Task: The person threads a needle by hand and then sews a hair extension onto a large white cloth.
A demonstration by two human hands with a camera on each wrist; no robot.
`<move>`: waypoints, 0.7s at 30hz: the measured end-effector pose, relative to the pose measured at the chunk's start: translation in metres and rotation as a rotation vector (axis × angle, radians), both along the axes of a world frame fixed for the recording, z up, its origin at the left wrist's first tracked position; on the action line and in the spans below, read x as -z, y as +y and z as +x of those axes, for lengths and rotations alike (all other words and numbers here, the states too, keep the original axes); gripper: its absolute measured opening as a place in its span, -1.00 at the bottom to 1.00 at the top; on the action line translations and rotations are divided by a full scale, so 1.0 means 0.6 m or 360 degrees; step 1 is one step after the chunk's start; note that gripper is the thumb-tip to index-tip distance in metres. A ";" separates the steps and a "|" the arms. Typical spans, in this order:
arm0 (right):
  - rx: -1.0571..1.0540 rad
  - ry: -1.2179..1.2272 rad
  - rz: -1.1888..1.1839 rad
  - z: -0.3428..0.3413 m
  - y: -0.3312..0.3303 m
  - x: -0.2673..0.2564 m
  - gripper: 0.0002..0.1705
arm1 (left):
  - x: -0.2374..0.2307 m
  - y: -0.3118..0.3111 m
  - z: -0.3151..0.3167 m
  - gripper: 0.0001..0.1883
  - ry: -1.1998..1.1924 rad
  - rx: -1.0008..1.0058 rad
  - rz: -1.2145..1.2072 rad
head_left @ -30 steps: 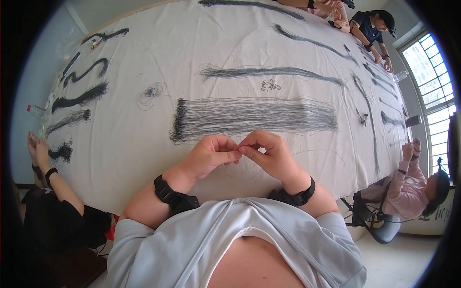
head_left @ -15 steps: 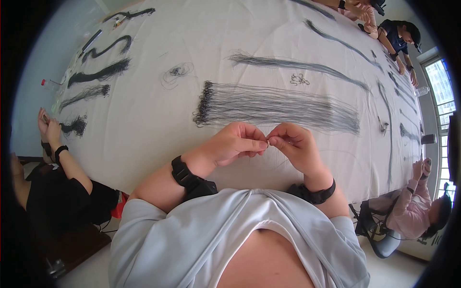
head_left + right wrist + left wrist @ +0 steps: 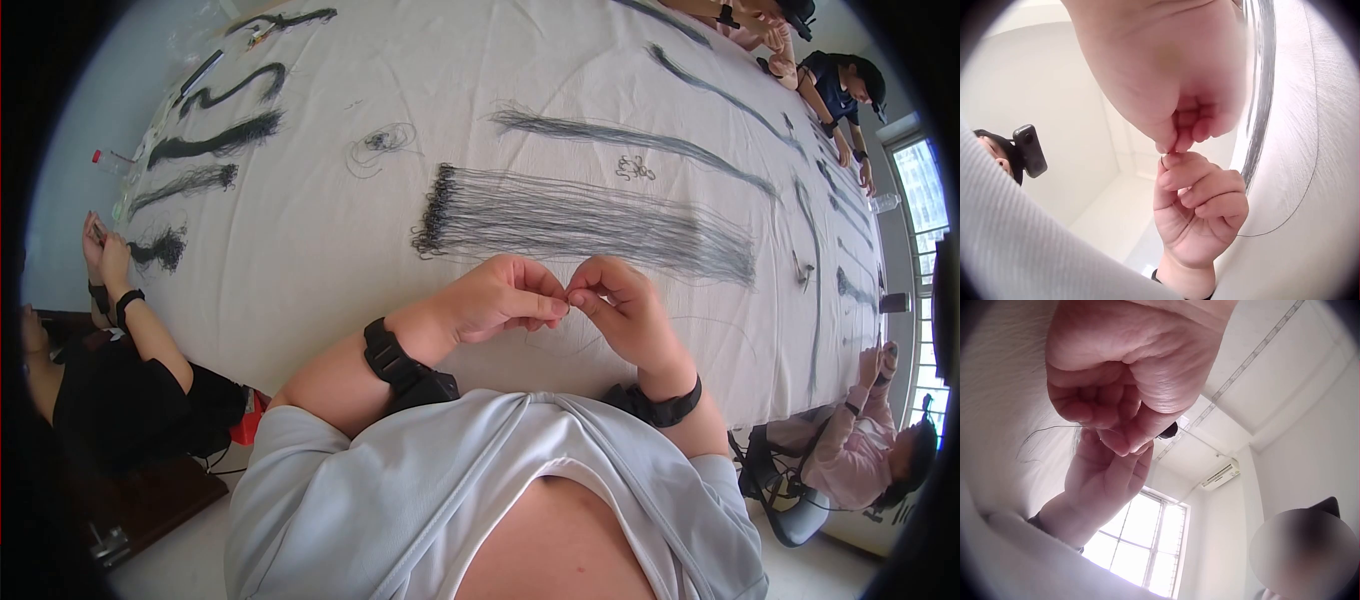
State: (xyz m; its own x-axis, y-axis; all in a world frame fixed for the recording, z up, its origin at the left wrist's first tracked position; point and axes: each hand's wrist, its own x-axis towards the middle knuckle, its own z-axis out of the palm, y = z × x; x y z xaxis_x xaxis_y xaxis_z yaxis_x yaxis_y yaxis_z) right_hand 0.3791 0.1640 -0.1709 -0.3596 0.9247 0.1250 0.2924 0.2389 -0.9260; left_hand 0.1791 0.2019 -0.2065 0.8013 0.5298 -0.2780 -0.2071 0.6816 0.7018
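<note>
In front of the chest my left hand (image 3: 508, 302) pinches a small dark fish hook (image 3: 1163, 162) between thumb and index finger, most of it hidden by the fingertips. My right hand (image 3: 622, 305) meets it tip to tip, its thumb and index finger pinching the thin fishing line at the hook. A loose end of the dark line (image 3: 1291, 215) crosses the left palm and curves out over the cloth in the right wrist view. Just beyond the hands lies a wide row of hooked lines (image 3: 600, 220), their hooks bunched at the left end.
A small pile of loose hooks (image 3: 635, 168) lies behind the row, near a long bundle of line (image 3: 640, 145). A tangled coil (image 3: 380, 140) sits farther left. More dark bundles (image 3: 215, 138) line the left side of the white tablecloth (image 3: 330, 260). Other people sit around the table.
The head view has turned, so the table and hands appear farther right. Both hands stay together fingertip to fingertip, with small shifts of the fingers.
</note>
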 end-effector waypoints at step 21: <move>0.0029 -0.0053 0.0109 -0.005 -0.002 0.006 -0.94 | 0.000 0.005 -0.003 -0.79 -0.0063 0.0008 -0.0018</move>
